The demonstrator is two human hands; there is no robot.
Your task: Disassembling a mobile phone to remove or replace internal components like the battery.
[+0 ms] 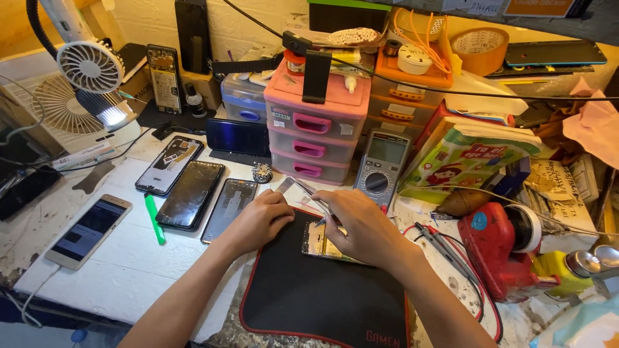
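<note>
Both hands meet over the opened phone (322, 243) that we see lying on the black mat (322, 296), at about 6 o'clock from the pink drawer unit (316, 122). What shows of the phone is a bare inner frame, pale gold with small metal parts, mostly covered by the hands. Our right hand (362, 227) comes in from 5 o'clock, fingers curled and pinched around thin metal tweezers (313, 193), whose tips point down toward the phone's upper end. Our left hand (258, 216) comes in from 7 o'clock, fingers bent under and pressed at the phone's left edge on the mat; we cannot tell whether it grips anything.

Around them, at 9 o'clock from the mat, we see a row of phones and phone parts: a grey back shell (230, 207), a dark screen (191, 193), an opened phone body (169, 164), and further out a white phone (89, 231) with a cable. A green pry tool (154, 219) lies between them. At 1 o'clock from the hands stands a grey multimeter (382, 167), its probes (445, 248) trailing just beside the right forearm. A red tool (500, 248) sits at 3 o'clock, and a small white fan (90, 66) with a lamp at 10 o'clock
</note>
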